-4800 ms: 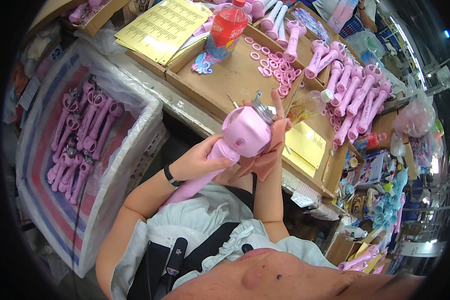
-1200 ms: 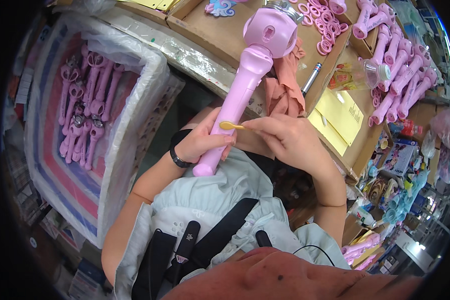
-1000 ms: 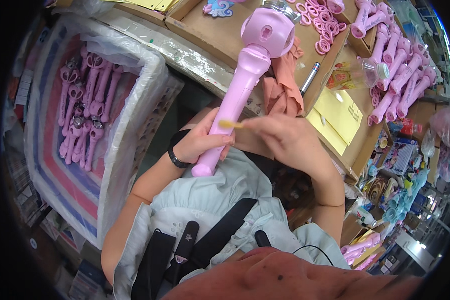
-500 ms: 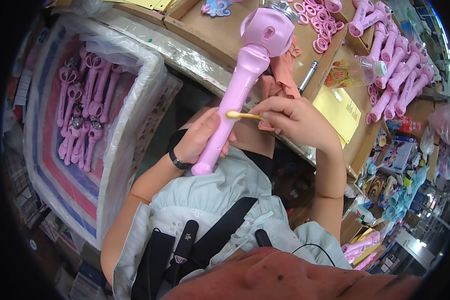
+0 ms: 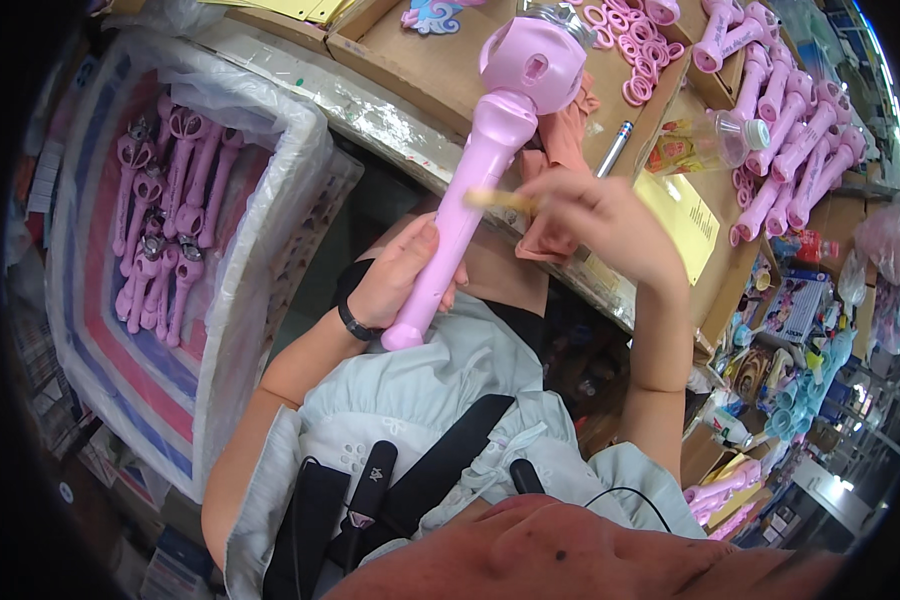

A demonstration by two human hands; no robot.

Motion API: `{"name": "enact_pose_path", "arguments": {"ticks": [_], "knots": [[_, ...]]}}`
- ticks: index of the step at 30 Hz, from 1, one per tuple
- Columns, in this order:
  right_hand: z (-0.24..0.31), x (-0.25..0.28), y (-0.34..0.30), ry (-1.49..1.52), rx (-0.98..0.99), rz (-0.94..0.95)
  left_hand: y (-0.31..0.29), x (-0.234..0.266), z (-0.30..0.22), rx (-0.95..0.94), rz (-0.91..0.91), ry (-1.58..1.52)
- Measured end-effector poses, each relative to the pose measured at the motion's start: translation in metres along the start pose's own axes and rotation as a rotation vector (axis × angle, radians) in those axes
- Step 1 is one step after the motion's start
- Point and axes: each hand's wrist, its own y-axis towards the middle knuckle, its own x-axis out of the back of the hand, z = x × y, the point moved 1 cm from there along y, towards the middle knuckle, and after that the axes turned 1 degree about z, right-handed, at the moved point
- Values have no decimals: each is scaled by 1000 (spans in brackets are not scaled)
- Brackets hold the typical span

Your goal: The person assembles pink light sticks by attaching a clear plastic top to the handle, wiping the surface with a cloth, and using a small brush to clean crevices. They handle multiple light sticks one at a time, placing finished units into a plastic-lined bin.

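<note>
My left hand (image 5: 402, 272) is wrapped round the lower handle of a pink toy wand (image 5: 475, 190), which slants up and away with its bulbous, clear-topped head over the cardboard tray. Between the fingers of my right hand (image 5: 605, 222) is a thin yellowish stick with a rounded, pale tip (image 5: 490, 198), perhaps a cotton swab or small brush; motion blurs it. Its tip lies at the wand's handle, above my left hand; whether it touches cannot be told. A salmon-coloured cloth (image 5: 562, 150) lies behind the wand.
At left, a plastic-lined striped bag (image 5: 195, 395) holds several pink wands (image 5: 150, 265). Pink rings (image 5: 642, 50), a marker pen (image 5: 615, 148), a clear bottle (image 5: 705, 145) and a yellow sheet (image 5: 685, 225) lie on the worktable. More pink wands (image 5: 810, 135) are heaped at right.
My right hand has moved up slightly with the stick, whose tip is now higher along the wand's handle. The left hand and wand have barely moved.
</note>
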Motion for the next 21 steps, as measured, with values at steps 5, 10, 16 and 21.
{"name": "enact_pose_path", "arguments": {"ticks": [5, 10, 16, 21], "knots": [[-1, -6, 1, -92, 120, 239, 0, 0, -1, 3, -3, 15], [-3, -23, -14, -61, 45, 30, 1, 4, 0, 8, 20, -31], [-29, -29, -41, 838, 34, -535, 4, 9, -2, 100, 110, -169], [-45, -64, -38, 1315, 145, -599, 6, 0, -5, 7, 135, -182]]}}
